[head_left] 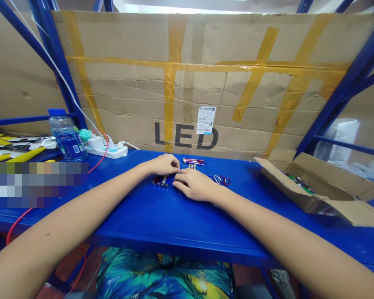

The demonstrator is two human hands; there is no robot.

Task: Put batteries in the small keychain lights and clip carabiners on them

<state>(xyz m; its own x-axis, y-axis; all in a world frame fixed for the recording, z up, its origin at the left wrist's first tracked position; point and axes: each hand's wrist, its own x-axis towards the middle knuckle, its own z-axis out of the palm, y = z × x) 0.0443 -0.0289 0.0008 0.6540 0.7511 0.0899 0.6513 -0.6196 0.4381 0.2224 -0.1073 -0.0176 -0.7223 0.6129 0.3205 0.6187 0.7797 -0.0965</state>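
Observation:
Both my hands rest on the blue table (162, 220), close together at its middle. My left hand (164, 163) has its fingers curled and closed, fingertips meeting my right hand. Just below it lies a small row of pen-like tubes (161, 180), red, dark and silver, side by side. My right hand (195, 185) lies palm down with fingers bent over the right end of that row; what it pinches is hidden. Behind the hands lie more small tubes (193, 161). A few carabiner clips (222, 180) lie to the right of my right hand.
An open cardboard box (322, 187) with small parts sits at the right. A water bottle (67, 136) and a white power strip (107, 149) with a red cable stand at the left. A taped cardboard wall marked LED (187, 83) closes the back, framed by blue shelf struts.

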